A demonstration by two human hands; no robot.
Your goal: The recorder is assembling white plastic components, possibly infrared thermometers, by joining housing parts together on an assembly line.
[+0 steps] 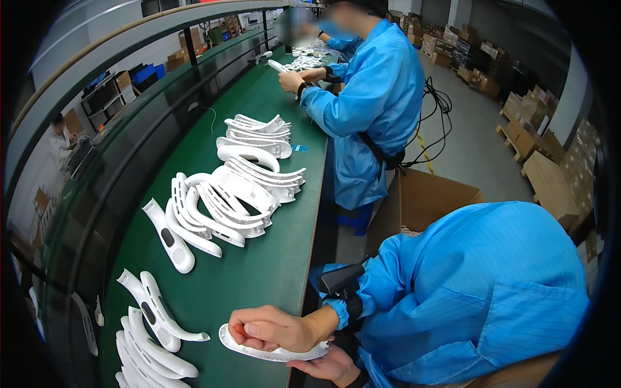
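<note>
At the table's near edge, my left hand supports a long white curved plastic shell from below, and its fingers are partly hidden under it. My right hand lies over the shell with its fingers curled in a fist. Between those fingers shows a small orange-red piece, mostly covered, so its kind cannot be made out. The shell lies hollow side up. Left of my hands are two white curved parts with dark oval insets or slots, beside a row of similar white shells.
Farther up the green table lies a large pile of white curved shells, with another stack behind it. A co-worker in a blue smock handles a white part. An open cardboard box stands beside the table.
</note>
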